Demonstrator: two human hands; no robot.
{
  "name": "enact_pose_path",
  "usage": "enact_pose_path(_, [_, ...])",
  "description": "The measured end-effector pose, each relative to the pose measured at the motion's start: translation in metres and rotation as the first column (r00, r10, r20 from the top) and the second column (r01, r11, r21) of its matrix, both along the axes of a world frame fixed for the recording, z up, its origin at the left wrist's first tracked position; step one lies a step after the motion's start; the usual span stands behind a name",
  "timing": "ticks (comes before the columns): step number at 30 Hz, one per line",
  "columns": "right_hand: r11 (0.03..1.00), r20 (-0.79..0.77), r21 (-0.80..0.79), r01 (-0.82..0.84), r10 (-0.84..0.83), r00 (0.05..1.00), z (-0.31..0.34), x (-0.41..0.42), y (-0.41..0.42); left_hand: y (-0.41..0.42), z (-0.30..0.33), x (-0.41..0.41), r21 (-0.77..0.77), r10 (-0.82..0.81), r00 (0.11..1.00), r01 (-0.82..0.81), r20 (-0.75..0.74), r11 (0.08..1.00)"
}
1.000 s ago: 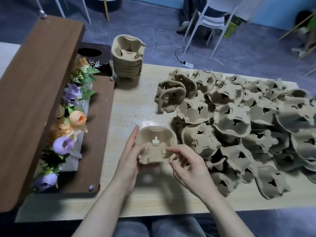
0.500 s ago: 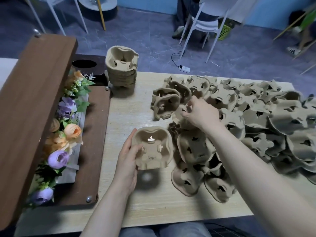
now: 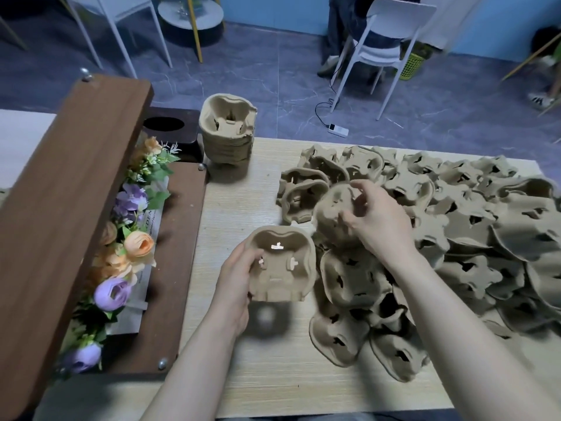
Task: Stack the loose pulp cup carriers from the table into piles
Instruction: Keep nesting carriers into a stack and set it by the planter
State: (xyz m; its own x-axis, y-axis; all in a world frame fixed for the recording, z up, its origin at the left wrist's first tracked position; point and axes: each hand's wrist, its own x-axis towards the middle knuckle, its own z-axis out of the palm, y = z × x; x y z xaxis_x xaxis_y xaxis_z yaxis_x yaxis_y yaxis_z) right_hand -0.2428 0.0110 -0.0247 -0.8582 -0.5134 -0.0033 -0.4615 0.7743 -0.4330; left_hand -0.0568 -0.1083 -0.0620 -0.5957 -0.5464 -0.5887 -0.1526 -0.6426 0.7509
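Observation:
My left hand (image 3: 235, 287) grips a brown pulp cup carrier (image 3: 282, 264) by its left edge, hollow side up, just above the table. My right hand (image 3: 375, 220) holds a second carrier (image 3: 332, 208) lifted off the heap, tilted on edge, thumb and fingers curled round its rim. A big heap of loose carriers (image 3: 455, 238) covers the right half of the wooden table (image 3: 243, 202). A neat pile of stacked carriers (image 3: 227, 132) stands at the table's far left corner.
A brown wooden box with its lid (image 3: 66, 208) raised and artificial flowers (image 3: 133, 238) inside lies along the table's left side. White chairs (image 3: 382, 41), a power strip (image 3: 337, 130) and a seated person are on the floor beyond.
My right hand has lifted a carrier out of the heap and brought it toward the one in my left hand. The view has tipped down a little.

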Motion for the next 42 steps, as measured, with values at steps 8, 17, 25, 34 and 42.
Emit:
enact_pose_path(8, [0.878,-0.326,-0.336,-0.342,0.233,0.916,-0.01,0.083,0.017,0.012,0.007,-0.009,0.001,0.087,0.996,-0.087,-0.009,0.996])
enact_pose_path(17, [0.843,-0.274,-0.31,-0.44,0.364,0.89,-0.028,0.114,0.042,0.022,0.005,0.004,0.009,0.063,0.997,-0.062,-0.046,0.998])
enact_pose_path(25, [0.803,-0.246,-0.428,-0.415,0.339,0.908,-0.018,0.126,0.04,0.023,0.004,0.009,0.064,0.093,0.993,-0.088,-0.072,0.994])
enact_pose_path(34, [0.805,-0.141,-0.518,-0.29,0.254,0.957,0.018,0.108,0.038,0.012,-0.002,0.021,0.097,-0.006,0.993,0.017,-0.116,0.995])
enact_pose_path(42, [0.941,0.347,-0.065,-0.332,0.333,0.877,0.028,0.059,-0.01,0.016,-0.002,0.025,0.104,-0.094,0.99,0.105,-0.107,0.989])
